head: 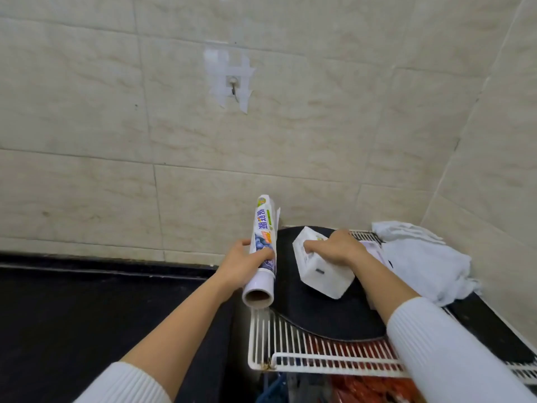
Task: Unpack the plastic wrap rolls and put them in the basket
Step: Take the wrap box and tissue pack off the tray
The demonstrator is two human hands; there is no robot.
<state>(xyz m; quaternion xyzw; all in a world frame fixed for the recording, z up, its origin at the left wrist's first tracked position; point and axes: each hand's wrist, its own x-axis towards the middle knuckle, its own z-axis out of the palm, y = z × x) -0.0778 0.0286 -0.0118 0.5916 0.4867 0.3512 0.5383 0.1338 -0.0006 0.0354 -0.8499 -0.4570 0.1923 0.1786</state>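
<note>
Gripping a plastic wrap roll (261, 251) in left hand (241, 264), right hand (338, 247) clutching the pack (322, 269), probably holding more; keeping both steady

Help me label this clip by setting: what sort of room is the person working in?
Probably a home kitchen or utility corner: tiled wall with a stuck-on hook, a dark counter, a white wire rack, and the left hand holding a plastic wrap roll.

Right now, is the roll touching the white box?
Apart. The head view shows dark surface between the roll, gripped by the left hand, and the white box under the right hand.
</note>
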